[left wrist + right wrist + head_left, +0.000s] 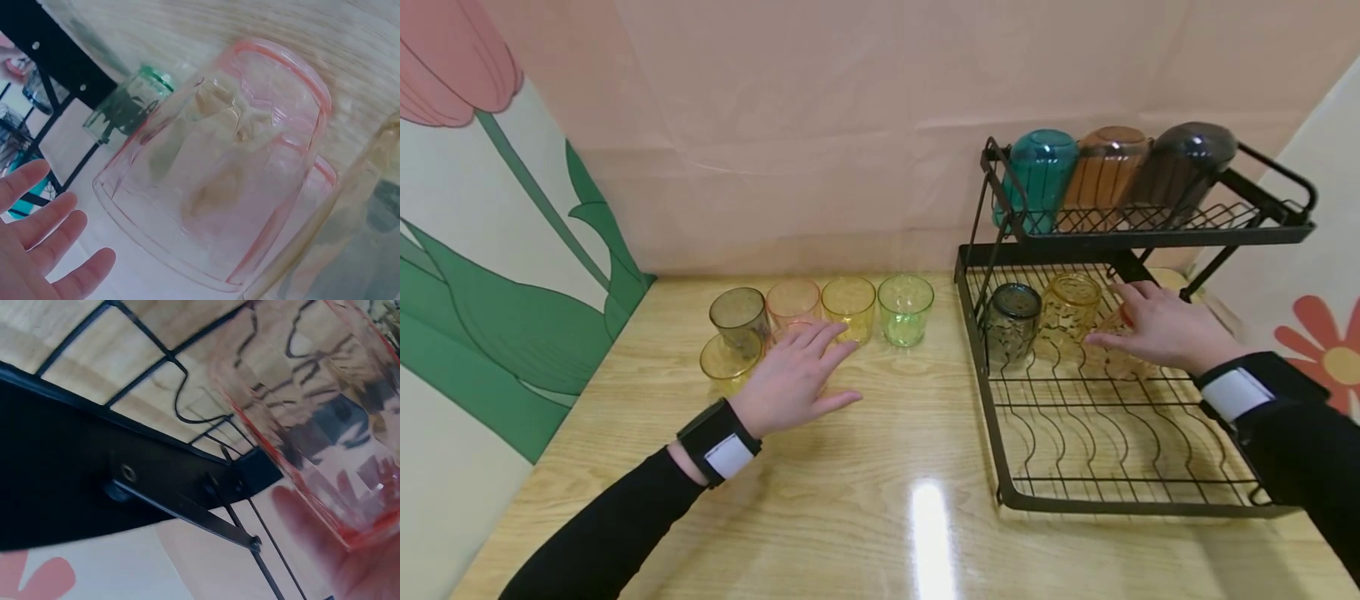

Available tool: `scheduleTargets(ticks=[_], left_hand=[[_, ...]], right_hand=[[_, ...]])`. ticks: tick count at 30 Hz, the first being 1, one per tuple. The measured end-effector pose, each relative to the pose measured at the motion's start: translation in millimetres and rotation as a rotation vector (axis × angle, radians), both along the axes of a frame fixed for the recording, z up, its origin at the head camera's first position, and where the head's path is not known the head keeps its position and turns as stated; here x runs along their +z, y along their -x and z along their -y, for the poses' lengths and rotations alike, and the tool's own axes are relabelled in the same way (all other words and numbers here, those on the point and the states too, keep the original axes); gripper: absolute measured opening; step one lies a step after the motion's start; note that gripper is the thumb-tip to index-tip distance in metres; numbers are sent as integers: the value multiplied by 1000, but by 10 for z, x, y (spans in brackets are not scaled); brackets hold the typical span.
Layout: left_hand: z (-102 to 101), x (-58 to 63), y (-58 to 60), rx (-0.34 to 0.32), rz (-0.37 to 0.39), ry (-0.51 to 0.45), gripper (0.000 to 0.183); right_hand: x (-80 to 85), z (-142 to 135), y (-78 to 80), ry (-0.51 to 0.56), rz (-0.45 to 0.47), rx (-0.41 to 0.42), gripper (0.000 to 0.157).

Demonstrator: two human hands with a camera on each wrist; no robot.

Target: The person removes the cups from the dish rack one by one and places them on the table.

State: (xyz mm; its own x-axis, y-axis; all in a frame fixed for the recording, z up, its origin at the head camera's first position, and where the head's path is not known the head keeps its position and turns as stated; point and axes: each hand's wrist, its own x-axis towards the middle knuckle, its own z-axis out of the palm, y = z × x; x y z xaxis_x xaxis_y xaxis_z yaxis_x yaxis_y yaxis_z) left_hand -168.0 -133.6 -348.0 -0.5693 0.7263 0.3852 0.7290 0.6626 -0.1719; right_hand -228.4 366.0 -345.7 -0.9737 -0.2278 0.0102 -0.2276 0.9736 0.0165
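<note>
Right hand point(1176, 332): fingers straddle the inverted pink tumbler point(1125, 364); cannot tell if gripping.
Dish rack point(1135, 504): tumbler mouth-down at lower tier, likely for draining.
Left hand point(793, 379): fingers spread wide, holding nothing, near an upright pink glass point(206, 187) on the counter point(865, 517).

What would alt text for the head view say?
A person's right hand is at a pink glass in the lower tier of a black rack; the left hand is near tinted glasses on a wooden table.

Pink, apparently faceted glass point(315, 440), black rack point(1120, 503), teal tumbler point(1043, 171), green cup point(906, 315)
</note>
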Motion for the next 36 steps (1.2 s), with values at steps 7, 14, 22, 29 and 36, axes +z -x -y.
scheduleTargets(ticks=[7,14,22,29,36], left_hand=[[-25,-24,-32,2,68,-13,64],[-42,-60,-37,-16,66,-27,61],[-38,-77,-50,-2,96,-50,60],[-33,-91,-61,16,130,-56,59],[-40,-110,-63,6,142,-75,60]], right_hand=[[-44,-36,-9,-28,-64,26,84],[-54,-61,7,-8,-57,19,77],[189,-69,36,8,-61,15,73],[565,-101,45,-3,-46,-41,73],[720,-64,-70,-72,-8,-32,78]])
